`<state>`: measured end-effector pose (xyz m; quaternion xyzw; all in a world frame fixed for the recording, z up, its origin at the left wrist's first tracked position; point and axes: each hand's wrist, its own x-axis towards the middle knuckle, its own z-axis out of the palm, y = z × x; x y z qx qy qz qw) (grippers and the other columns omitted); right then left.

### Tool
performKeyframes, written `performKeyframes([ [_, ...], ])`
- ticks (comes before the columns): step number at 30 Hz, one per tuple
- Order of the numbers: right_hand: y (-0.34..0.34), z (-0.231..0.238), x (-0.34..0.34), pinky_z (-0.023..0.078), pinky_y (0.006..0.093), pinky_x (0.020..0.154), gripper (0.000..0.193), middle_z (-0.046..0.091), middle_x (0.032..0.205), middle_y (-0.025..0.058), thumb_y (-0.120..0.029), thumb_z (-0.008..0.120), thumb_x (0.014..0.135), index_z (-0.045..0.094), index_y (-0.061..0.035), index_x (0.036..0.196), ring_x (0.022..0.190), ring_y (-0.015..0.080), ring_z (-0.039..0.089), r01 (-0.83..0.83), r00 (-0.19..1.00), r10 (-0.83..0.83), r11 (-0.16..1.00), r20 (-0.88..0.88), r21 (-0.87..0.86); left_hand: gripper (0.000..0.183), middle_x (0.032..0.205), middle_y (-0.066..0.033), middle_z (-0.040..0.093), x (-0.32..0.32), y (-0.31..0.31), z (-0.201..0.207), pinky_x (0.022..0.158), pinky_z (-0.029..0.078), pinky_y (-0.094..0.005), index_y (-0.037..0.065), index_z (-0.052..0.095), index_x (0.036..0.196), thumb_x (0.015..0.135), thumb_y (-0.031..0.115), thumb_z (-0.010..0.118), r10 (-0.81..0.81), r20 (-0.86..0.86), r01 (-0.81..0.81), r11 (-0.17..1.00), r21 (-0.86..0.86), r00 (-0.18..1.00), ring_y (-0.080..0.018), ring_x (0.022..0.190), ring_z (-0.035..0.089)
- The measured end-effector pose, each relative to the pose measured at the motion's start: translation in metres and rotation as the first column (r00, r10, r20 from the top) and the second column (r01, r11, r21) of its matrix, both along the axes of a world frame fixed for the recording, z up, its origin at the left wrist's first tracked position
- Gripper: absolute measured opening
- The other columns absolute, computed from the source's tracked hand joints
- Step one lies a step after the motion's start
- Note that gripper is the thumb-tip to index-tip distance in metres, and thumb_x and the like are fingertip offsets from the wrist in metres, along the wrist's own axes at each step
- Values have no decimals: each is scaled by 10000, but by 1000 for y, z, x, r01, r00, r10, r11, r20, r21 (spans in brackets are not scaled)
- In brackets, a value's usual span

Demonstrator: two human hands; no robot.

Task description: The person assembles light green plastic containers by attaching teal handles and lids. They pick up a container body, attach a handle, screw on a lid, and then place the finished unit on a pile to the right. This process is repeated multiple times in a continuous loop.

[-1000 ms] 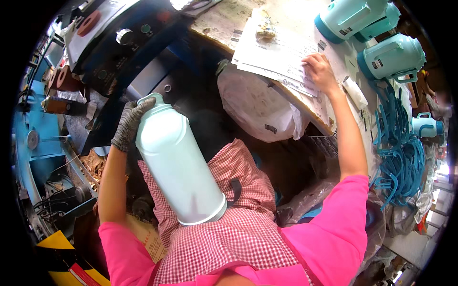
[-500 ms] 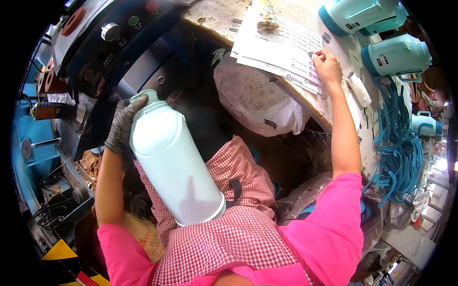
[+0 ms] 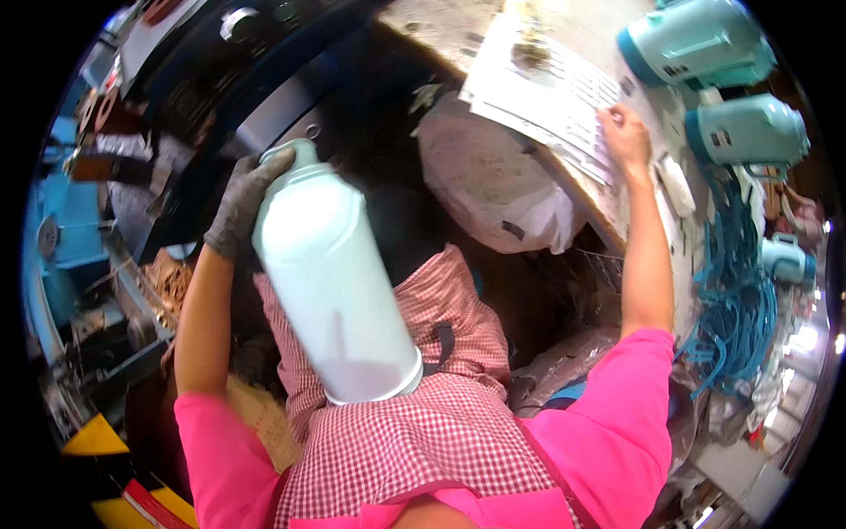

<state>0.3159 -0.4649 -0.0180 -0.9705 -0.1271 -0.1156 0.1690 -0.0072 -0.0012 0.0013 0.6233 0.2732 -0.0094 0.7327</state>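
A pale mint thermos flask body (image 3: 330, 273) leans across my lap, its neck tilted up to the left and its white-rimmed base against my checked apron. Wearing a dark grey glove, my left hand (image 3: 251, 198) is closed round the neck and shoulder. My right hand (image 3: 626, 139), bare, rests at the right edge of a printed label sheet (image 3: 551, 97) on top of a small stack. Its fingers are curled in a pinch; whatever is between the fingertips is too small and blurred to make out.
Finished-looking teal flasks (image 3: 696, 40) with handles lie on the worn bench (image 3: 432, 22) at the right. Beside them are a white tube (image 3: 677, 187) and a heap of blue plastic handles (image 3: 731, 291). A white bag (image 3: 493, 176) hangs below the bench edge. Dark machinery (image 3: 203, 79) stands left.
The whole view has shifted, so bench and flasks sit farther right. My left hand still holds the flask body, and my right hand stays pinched at the sheet's edge.
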Motion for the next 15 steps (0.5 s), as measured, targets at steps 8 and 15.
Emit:
performKeyframes([
  [8, 66, 46, -77, 475, 413, 627, 456, 681, 858, 47, -556, 655, 839, 665, -100, 814, 758, 258, 652, 69, 961, -7, 974, 275, -215, 428, 1192, -110, 568, -75, -43, -4, 1002, 446, -392, 88, 555, 1205, 867, 290, 723, 219, 357, -333, 895, 298, 908, -236, 1136, 540],
  [15, 195, 40, -303, 317, 201, 540, 277, 477, 704, -34, -191, 811, 794, 582, -46, 737, 605, 50, 409, -218, 671, 719, 428, -184, 877, 441, 1455, -187, 386, -107, -83, -12, 1102, 338, -465, 175, 568, 1291, 858, 176, 652, 187, 346, -338, 825, 453, 919, -340, 1334, 405],
])
